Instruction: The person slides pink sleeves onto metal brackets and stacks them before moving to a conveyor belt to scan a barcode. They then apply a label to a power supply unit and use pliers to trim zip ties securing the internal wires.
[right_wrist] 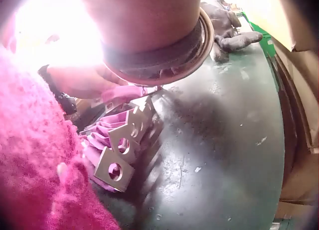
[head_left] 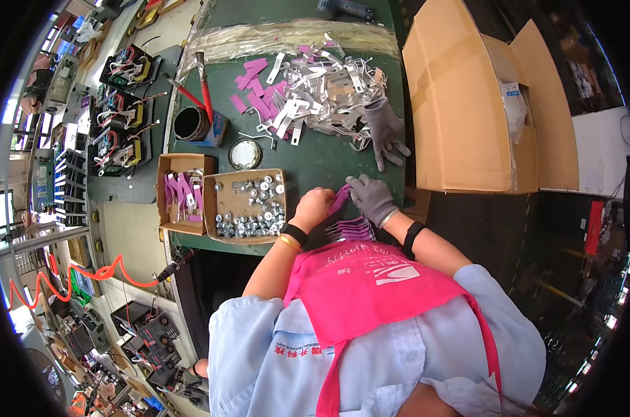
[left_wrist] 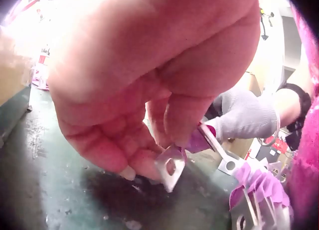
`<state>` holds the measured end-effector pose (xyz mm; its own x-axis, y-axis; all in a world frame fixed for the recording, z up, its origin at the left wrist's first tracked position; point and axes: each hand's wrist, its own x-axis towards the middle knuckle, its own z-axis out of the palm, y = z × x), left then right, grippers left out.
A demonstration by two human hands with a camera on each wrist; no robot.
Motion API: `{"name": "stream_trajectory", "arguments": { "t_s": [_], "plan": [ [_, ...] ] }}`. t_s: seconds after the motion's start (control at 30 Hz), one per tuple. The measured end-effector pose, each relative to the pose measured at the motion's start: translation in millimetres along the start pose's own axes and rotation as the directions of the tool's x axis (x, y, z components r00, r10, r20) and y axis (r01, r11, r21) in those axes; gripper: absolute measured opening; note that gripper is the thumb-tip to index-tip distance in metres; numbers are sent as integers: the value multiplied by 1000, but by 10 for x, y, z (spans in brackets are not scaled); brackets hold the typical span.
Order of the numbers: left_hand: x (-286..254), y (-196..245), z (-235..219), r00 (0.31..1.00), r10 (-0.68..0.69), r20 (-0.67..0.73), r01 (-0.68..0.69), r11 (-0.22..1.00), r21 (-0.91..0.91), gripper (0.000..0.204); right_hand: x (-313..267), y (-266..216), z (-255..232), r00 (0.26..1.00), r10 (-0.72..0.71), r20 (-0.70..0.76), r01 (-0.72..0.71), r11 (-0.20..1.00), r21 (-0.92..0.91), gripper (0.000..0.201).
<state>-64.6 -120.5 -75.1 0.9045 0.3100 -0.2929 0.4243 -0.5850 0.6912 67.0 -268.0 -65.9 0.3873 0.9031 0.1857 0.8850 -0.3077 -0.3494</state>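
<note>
My bare left hand pinches a metal bracket with purple wrap; the bracket's holed end sticks out below the fingertips in the left wrist view. At the bracket's other side, my gloved right hand holds the purple part with curled fingers. Just below both hands, against the pink apron, a row of purple-wrapped brackets lies on the green table. Their flat square ends with round holes line up in the right wrist view.
A heap of brackets and a loose grey glove lie farther up the table. To the left are a box of screws, a box of purple-wrapped pieces, a round lid and a brush pot. A cardboard box stands right.
</note>
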Motion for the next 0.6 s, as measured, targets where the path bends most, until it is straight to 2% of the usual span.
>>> {"name": "stream_trajectory", "arguments": {
  "t_s": [0.07, 0.17, 0.27, 0.37, 0.4, 0.43, 0.47, 0.5, 0.57, 0.6],
  "plan": [
    [-12, 14, -17, 1000, -29, 3, 29, 998, 53, 17, 2, 44, 54, 997, -34, 71, 40, 995, -89, 29],
    [-44, 100, -75, 1000, 19, -16, -18, 1000, 22, 17, -7, 46, 112, 993, -4, 118, 22, 987, -157, 25],
    [-85, 251, -163, 995, 92, 32, -97, 969, 226, 20, 39, -5, 40, 931, 127, 343, -72, 983, -170, 28],
    [-53, 129, -14, 990, 129, -60, -107, 953, 283, 22, 78, -70, -164, 982, -28, 185, 59, 984, -167, 31],
    [-46, 147, -44, 1000, -5, 7, 4, 996, 87, 22, 86, -68, -220, 983, -130, 133, 145, 983, -111, 31],
    [-28, 162, -113, 988, -123, 99, 133, 986, -102, 22, 104, -58, -269, 970, -229, 75, 234, 971, -59, 32],
    [-10, 156, -175, 953, -219, 208, 272, 923, -272, 22, 120, -45, -294, 946, -324, 10, 324, 946, -11, 32],
    [18, 91, -174, 958, -163, 235, 249, 878, -408, 19, 124, -27, -280, 925, -380, -2, 379, 924, -55, 30],
    [16, -22, -194, 855, -146, 497, 488, 546, -681, 19, 136, 19, -224, 873, -488, -23, 480, 865, -144, 25],
    [14, -24, -218, 789, -84, 609, 599, 329, -730, 19, 138, 42, -219, 868, -496, -13, 490, 861, -137, 23]
  ]
}}
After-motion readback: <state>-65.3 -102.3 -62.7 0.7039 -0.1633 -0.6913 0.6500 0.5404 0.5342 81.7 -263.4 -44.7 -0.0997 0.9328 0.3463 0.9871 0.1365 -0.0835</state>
